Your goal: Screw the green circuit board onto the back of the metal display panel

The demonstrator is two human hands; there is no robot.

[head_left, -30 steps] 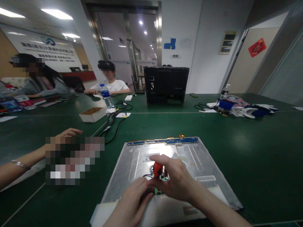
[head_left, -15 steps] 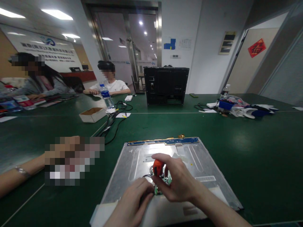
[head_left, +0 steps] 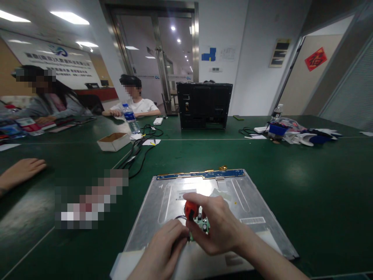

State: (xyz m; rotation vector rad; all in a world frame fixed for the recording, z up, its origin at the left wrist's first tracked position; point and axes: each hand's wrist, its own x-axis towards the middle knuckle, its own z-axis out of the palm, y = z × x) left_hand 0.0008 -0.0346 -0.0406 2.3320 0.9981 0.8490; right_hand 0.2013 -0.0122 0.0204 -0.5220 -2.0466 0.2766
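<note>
A silver metal display panel point(head_left: 250, 202) lies flat on the green table in front of me, with a blue circuit strip point(head_left: 201, 174) along its far edge. On its middle my right hand point(head_left: 218, 227) is closed around a small green circuit board point(head_left: 203, 224) that carries an orange part point(head_left: 190, 210). My left hand point(head_left: 163, 252) is closed at the board's left side, fingertips pinching near a thin black wire point(head_left: 179, 217); what it pinches is hidden.
A black computer case point(head_left: 204, 105) stands at the table's far middle. A cardboard box point(head_left: 113, 141), a water bottle point(head_left: 130, 118) and black cables point(head_left: 140, 149) lie to the left. Gloves and a blue tray point(head_left: 291, 134) sit far right. Another person's hand point(head_left: 20, 173) rests at left; two people sit behind.
The other person's hand at left has drawn back toward the left edge. My right hand has shifted slightly lower and left with the small board; my left hand stays put.
</note>
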